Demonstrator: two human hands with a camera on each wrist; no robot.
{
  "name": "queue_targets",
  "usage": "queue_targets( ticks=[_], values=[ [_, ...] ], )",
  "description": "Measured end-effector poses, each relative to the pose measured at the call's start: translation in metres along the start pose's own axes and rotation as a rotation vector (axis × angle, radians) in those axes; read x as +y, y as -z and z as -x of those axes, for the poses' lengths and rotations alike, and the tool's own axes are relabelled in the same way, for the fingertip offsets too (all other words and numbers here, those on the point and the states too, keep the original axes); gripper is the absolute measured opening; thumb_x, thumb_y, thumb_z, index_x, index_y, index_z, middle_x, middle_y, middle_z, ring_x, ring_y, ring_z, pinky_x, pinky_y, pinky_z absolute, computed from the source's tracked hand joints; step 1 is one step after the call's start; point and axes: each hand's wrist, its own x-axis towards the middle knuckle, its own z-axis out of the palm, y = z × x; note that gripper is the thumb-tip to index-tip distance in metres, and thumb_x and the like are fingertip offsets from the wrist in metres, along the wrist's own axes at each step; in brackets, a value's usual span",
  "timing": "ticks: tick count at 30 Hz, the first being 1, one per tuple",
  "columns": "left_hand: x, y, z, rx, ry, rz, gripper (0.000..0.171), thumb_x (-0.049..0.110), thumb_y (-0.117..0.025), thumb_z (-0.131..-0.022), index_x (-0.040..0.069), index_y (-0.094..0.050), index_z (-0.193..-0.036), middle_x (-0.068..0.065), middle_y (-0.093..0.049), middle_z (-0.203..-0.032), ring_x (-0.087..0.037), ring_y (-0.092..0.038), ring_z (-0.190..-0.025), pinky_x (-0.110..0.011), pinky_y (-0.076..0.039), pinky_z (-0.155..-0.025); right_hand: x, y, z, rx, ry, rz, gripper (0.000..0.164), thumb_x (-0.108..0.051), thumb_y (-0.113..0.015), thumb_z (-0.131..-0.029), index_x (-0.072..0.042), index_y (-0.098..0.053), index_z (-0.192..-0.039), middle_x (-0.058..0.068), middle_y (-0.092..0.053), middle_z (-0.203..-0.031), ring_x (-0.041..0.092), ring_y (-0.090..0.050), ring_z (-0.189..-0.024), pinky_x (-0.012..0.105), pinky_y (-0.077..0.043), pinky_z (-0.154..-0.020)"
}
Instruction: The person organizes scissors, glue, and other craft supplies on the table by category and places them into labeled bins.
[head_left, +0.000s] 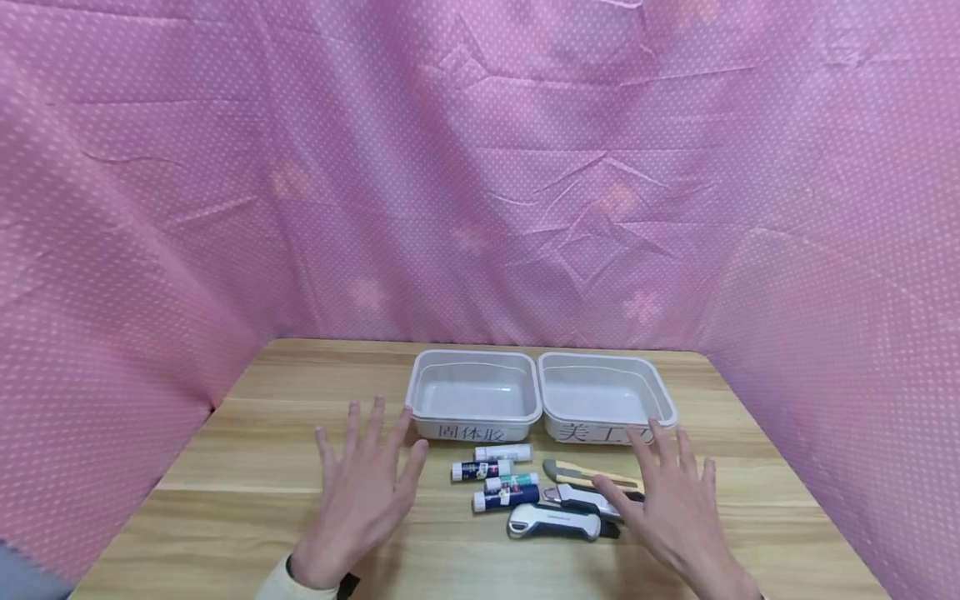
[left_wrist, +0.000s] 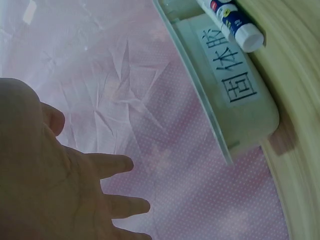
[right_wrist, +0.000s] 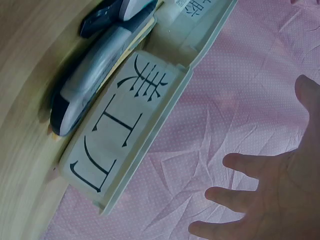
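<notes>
My left hand (head_left: pixel 363 496) hovers over the table with fingers spread, to the left of several glue sticks. It holds nothing. Among these are a white glue stick (head_left: pixel 504 452), one with a green band (head_left: pixel 517 481) and a dark blue one (head_left: pixel 508 498), all lying on their sides. On the right, my right hand (head_left: pixel 678 508) is spread and bare too, its thumb and palm overlapping the ends of the utility knives in the head view. A yellow utility knife (head_left: pixel 596 475), a grey-and-white one (head_left: pixel 581 497) and a white-and-black one (head_left: pixel 555 520) lie close together.
Two white plastic bins stand side by side behind these things. The left bin (head_left: pixel 420 392) has a label reading 固体胶; the right bin (head_left: pixel 547 400) is labelled 美工刀, partly covered by my fingers. Pink dotted cloth (head_left: pixel 487 208) surrounds the wooden table (head_left: pixel 225 467) at the back and sides.
</notes>
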Motion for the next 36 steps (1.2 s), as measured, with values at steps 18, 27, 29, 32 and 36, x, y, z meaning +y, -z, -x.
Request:
queue_targets(
  ticks=[18, 27, 29, 32, 36],
  values=[
    [-0.011, -0.003, -0.021, -0.013, 0.037, 0.116, 0.063, 0.052, -0.035, -0.101, 0.013, -0.037, -0.15, -0.018, -0.029, -0.157, -0.045, -0.016, -0.146, -0.073, -0.005, -0.109, -0.011, -0.006, 0.003, -0.014, 0.032, 0.012, 0.087, -0.073, -0.053, -0.084, -0.013, -0.043, -0.146, 0.02, -0.029, -0.156, 0.05, -0.019, -0.141, 0.07, -0.015, -0.107],
    [-0.036, -0.004, -0.07, 0.114, 0.141, 0.456, 0.056, 0.037, -0.052, -0.098, 0.002, -0.045, -0.142, -0.021, -0.047, -0.144, -0.041, -0.045, -0.131, -0.058, -0.037, -0.105, -0.021, -0.019, -0.003, 0.014, 0.136, -0.043, 0.079, -0.064, -0.062, -0.085, -0.012, -0.047, -0.143, 0.017, -0.043, -0.148, 0.04, -0.039, -0.135, 0.06, -0.033, -0.107],
    [-0.04, -0.007, -0.079, 0.143, 0.168, 0.495, 0.056, 0.037, -0.054, -0.098, 0.002, -0.047, -0.14, -0.02, -0.049, -0.141, -0.041, -0.048, -0.127, -0.057, -0.041, -0.101, -0.025, -0.023, -0.005, 0.017, 0.163, -0.079, 0.076, -0.059, -0.066, -0.084, -0.011, -0.05, -0.14, 0.014, -0.048, -0.144, 0.036, -0.046, -0.131, 0.057, -0.04, -0.103],
    [-0.046, -0.013, -0.089, 0.16, 0.216, 0.568, 0.053, 0.035, -0.056, -0.097, 0.003, -0.049, -0.138, -0.018, -0.053, -0.137, -0.038, -0.052, -0.122, -0.054, -0.045, -0.096, -0.032, -0.027, -0.009, 0.017, 0.211, -0.11, 0.066, -0.052, -0.071, -0.084, -0.013, -0.056, -0.135, 0.009, -0.056, -0.135, 0.031, -0.055, -0.123, 0.051, -0.046, -0.099],
    [-0.051, -0.02, -0.098, 0.175, 0.259, 0.659, 0.044, 0.031, -0.056, -0.097, 0.002, -0.056, -0.131, -0.018, -0.06, -0.128, -0.035, -0.058, -0.114, -0.049, -0.047, -0.095, -0.04, -0.032, -0.016, 0.041, 0.309, -0.143, 0.046, -0.04, -0.076, -0.083, -0.017, -0.065, -0.122, -0.001, -0.063, -0.12, 0.018, -0.06, -0.112, 0.041, -0.05, -0.094]
  ],
)
